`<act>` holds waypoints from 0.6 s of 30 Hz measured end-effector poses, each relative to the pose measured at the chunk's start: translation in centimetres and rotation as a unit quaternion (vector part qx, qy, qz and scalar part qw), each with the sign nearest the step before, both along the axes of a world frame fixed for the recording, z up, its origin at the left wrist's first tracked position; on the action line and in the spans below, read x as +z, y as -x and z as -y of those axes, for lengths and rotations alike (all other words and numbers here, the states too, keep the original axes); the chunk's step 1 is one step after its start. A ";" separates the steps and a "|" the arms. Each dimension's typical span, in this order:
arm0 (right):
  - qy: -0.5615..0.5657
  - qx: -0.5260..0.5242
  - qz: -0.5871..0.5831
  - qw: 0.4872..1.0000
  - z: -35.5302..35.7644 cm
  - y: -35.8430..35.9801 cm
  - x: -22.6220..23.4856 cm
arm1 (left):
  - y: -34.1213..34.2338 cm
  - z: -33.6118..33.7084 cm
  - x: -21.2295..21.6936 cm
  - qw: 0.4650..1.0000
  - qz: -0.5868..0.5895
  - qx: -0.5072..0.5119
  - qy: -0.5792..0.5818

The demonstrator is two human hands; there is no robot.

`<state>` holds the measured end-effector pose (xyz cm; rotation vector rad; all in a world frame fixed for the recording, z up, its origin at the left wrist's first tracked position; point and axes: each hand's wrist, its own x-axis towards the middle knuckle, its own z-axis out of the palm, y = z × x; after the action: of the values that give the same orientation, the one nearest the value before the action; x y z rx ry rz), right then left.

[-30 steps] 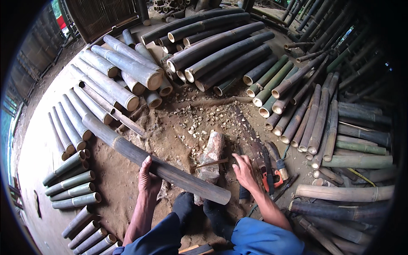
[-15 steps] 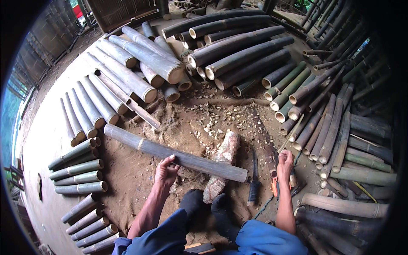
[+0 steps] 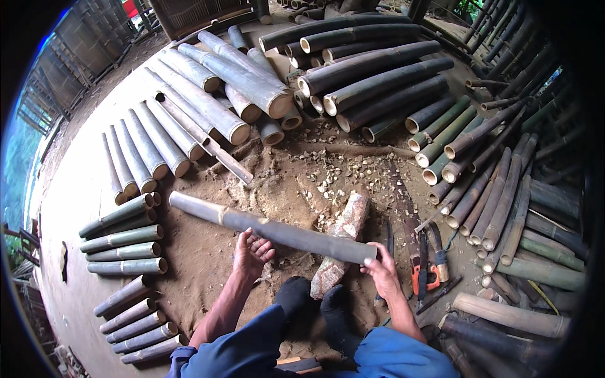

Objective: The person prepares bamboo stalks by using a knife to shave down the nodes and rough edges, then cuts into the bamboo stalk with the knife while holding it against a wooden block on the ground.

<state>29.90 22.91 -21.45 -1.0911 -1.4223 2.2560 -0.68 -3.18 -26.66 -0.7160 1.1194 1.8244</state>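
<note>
A long grey-green bamboo pole (image 3: 296, 238) lies slantwise in front of me, its right part over a short rough log (image 3: 343, 236). At the pole's right end my right hand (image 3: 383, 271) grips the rim, thumb and fingers closed on it. My left hand (image 3: 252, 253) is beneath the pole's middle, palm turned up, fingers apart and loosely bent; whether it touches the bamboo I cannot tell. A long knife (image 3: 389, 242) lies just past the log, its lower part hidden behind my right hand. Farther right are an orange-handled saw (image 3: 417, 281) and a curved blade with a wrapped handle (image 3: 440, 257).
Cut bamboo sections lie at left (image 3: 123, 251), upper left (image 3: 220, 82), far side (image 3: 378, 69) and right (image 3: 498, 195). Pale chips (image 3: 334, 170) cover the ground beyond the log. A split bamboo strip (image 3: 230, 160) points toward me. My dark-covered feet (image 3: 293, 296) are beside the log.
My right hand has let go of a thin stick and moved left onto the pole's end. My left fingers have loosened from the pole. A pale patch now shows on its upper side.
</note>
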 end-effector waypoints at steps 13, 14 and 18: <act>-0.381 0.110 0.446 0.803 0.9 -8.1 -1.0 | -1.2 -0.8 0.6 0.997 -0.070 0.029 0.002; -0.355 0.115 0.458 0.807 1.7 -7.6 -0.3 | -1.6 -0.5 0.6 0.996 -0.089 0.025 0.000; -0.373 0.092 0.439 0.812 2.5 -8.2 -1.1 | -2.2 -0.3 0.3 0.991 -0.137 0.006 0.006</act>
<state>38.06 20.45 -22.55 -1.7805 -2.5112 0.9517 1.48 -2.87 -26.34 -0.4879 1.3044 1.9700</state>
